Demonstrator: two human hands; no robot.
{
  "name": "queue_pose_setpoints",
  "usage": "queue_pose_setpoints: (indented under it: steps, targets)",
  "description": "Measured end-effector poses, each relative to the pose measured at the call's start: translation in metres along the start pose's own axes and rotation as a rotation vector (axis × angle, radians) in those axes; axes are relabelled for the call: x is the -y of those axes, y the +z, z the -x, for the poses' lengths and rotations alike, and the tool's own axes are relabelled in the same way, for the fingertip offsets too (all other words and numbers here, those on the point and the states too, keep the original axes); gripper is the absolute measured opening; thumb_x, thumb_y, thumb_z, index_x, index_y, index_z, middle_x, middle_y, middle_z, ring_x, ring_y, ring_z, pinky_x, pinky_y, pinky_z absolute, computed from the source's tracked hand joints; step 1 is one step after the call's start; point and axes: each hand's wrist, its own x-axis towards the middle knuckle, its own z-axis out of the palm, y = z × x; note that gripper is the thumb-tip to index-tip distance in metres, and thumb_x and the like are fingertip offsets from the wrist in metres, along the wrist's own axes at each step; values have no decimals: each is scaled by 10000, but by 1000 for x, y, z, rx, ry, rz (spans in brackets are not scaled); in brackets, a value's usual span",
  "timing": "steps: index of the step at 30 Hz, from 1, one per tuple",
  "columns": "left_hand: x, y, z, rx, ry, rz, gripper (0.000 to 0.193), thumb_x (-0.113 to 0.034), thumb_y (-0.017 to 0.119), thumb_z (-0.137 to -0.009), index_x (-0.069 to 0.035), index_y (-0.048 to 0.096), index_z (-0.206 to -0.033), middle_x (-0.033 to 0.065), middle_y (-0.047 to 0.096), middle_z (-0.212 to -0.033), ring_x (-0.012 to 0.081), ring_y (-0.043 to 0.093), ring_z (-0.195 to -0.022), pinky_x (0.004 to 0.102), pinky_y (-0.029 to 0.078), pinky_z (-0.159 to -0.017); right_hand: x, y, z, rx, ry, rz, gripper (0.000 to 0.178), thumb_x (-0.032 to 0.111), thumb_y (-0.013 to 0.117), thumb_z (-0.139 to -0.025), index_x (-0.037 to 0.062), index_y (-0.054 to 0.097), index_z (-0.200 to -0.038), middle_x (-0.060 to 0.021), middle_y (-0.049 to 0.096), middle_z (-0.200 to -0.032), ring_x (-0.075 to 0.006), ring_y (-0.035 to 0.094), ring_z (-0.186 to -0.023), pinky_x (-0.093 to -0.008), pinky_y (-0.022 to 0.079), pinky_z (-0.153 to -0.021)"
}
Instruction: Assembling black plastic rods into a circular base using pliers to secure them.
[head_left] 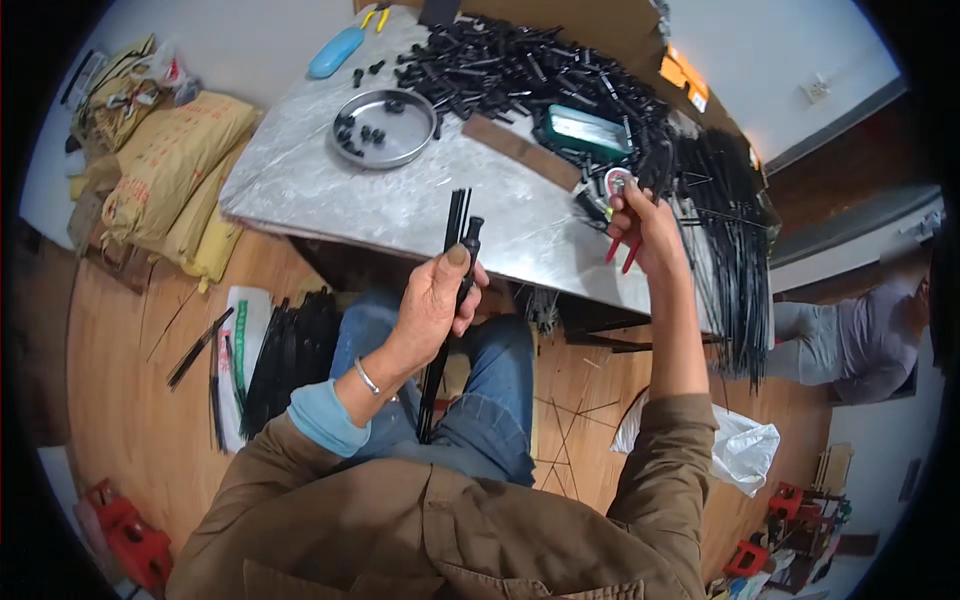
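Observation:
In front of my lap, my left hand (437,292) is closed around a bundle of thin black rods (458,208) and a short black plastic fitting (473,240). The rods stick up above my fingers and run down between my knees. Over the table's right part, my right hand (648,222) is closed on a red-handled hand tool (628,254); its working end is hidden, so its exact kind is unclear. Just beyond those fingertips sits a small round tin (616,181) with a pale, red-marked top.
A metal table (300,190) carries a round pan (420,150) with black pieces, a heap of black fittings (520,70), a flat brown bar (520,152) and a green box (588,132). Long black rods (735,260) overhang its right edge. Sacks (185,165) stand left; a person (870,330) is right.

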Motion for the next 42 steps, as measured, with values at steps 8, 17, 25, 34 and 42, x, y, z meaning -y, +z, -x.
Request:
queue_pose_setpoints:
  steps: [8, 17, 25, 34, 42]
  targets:
    - [-16, 11, 34, -66, 185, -113, 592, -544, 437, -949, 21, 579, -1058, 40, 513, -851, 72, 496, -561, 208, 379, -481, -86, 113, 102, 223, 23, -651, 255, 307, 493, -979, 93, 487, -839, 14, 431, -712, -91, 373, -578, -267, 353, -552]
    - [-12, 17, 45, -44, 268, -135, 480, -480, 473, -957, -14, 583, -996, -9, 520, -707, 16, 432, -523, 171, 348, -446, -74, 160, 143, 82, -83, -434, 316, 293, 537, -960, -23, 555, -965, 6, 454, -702, -81, 420, -559, -266, 405, -462]
    - [-6, 31, 53, -32, 288, -198, 509, -514, 459, -950, -16, 563, -966, -16, 490, -671, 28, 430, -511, 196, 352, -450, -76, 162, 151, -110, -184, -429, 215, 229, 619, -926, 29, 568, -867, 20, 474, -654, -58, 423, -514, -214, 346, -403]
    - [-4, 33, 50, -69, 282, -195, 489, -501, 473, -952, -29, 556, -858, -38, 449, -601, 34, 416, -499, 208, 336, -434, -74, 164, 143, -388, -545, 299, 139, 133, 563, -950, 14, 582, -881, 6, 519, -642, -42, 427, -511, -219, 341, -447]
    - [-12, 21, 49, -9, 211, -179, 566, -565, 442, -937, -24, 604, -967, -40, 443, -549, 34, 402, -474, 199, 314, -422, -84, 155, 136, -244, -358, -26, 202, 184, 575, -944, 16, 584, -832, 33, 474, -606, -37, 381, -482, -206, 319, -432]
